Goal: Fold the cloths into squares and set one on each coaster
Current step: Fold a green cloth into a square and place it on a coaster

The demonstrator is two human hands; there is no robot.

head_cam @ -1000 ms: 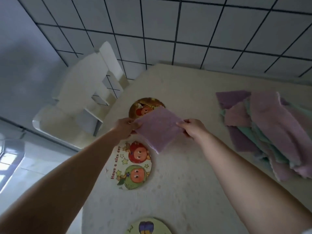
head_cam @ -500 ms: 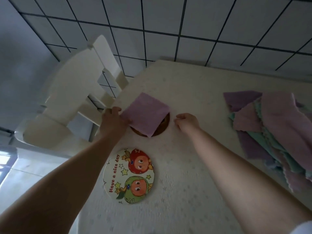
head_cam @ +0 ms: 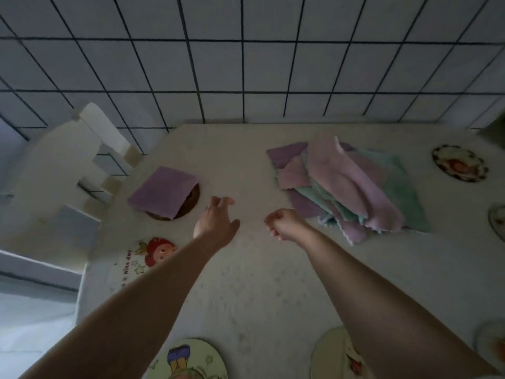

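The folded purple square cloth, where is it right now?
In the head view the folded purple square cloth lies on a round brown coaster at the table's far left, near the white chair, just beyond the left hand.

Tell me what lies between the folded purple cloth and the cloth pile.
Head view: only bare table between the folded cloth and the pile; both hands, left and right, hover just nearer the camera.

Bare tabletop point(head_cam: 246, 170) lies open ahead of both hands. Just right of the right hand point(head_cam: 284, 224), a cloth pile point(head_cam: 349, 184) blocks passage. Left of the left hand point(head_cam: 217, 220), a folded cloth point(head_cam: 162, 191) covers a coaster point(head_cam: 192, 199).
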